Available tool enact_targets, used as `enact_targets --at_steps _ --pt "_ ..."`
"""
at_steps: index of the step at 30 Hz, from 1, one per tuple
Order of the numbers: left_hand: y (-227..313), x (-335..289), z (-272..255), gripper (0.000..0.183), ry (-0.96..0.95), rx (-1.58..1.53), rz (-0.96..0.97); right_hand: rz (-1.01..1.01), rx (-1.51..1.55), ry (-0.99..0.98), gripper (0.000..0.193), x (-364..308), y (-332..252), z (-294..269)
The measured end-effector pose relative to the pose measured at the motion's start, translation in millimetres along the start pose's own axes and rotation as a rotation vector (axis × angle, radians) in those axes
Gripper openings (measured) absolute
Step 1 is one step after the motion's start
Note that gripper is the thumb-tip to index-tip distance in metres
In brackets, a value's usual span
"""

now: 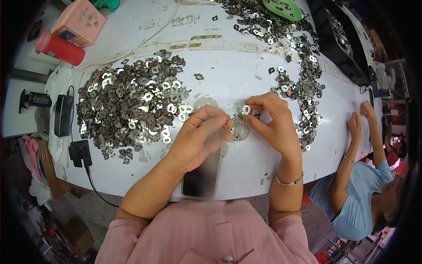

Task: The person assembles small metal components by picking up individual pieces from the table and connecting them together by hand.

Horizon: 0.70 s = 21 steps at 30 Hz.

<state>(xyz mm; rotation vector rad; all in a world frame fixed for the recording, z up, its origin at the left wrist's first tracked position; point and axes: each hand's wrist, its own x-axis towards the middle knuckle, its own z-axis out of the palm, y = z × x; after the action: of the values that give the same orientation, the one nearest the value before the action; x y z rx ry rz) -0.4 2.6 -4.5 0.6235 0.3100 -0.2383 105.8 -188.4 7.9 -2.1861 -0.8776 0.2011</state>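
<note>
My right hand (273, 122) pinches a small shiny metal piece (246, 109) with a square hole between thumb and forefinger. Close by on the left, my left hand (198, 137) is closed, thumb and fingertips drawn together and slightly blurred; what they hold, if anything, I cannot make out. A round worn patch (239, 130) on the white table lies beneath the gap between the hands. Left of my left hand spreads a large heap of similar small metal pieces (132, 101). A dark phone (201, 178) lies partly under my left hand.
More metal pieces (307, 83) form a strip at the right, reaching a green tray (283, 9) at the back. A red bottle (61, 49), a pink box (80, 23) and a black adapter (80, 154) stand at left. A co-worker in blue (358, 200) sits at right.
</note>
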Motion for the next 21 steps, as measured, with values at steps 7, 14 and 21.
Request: enact_targets --at_steps 7,14,21 --pt "1 -2 4 0.020 -0.069 0.044 -0.084 -0.101 0.599 0.019 0.033 -1 -10 9" --pt "4 -6 5 0.015 -0.020 0.042 -0.137 -0.159 0.693 -0.034 0.036 -1 -20 21" --pt "1 -2 8 0.007 0.081 0.063 -0.008 -0.085 0.152 0.133 0.029 2 -5 0"
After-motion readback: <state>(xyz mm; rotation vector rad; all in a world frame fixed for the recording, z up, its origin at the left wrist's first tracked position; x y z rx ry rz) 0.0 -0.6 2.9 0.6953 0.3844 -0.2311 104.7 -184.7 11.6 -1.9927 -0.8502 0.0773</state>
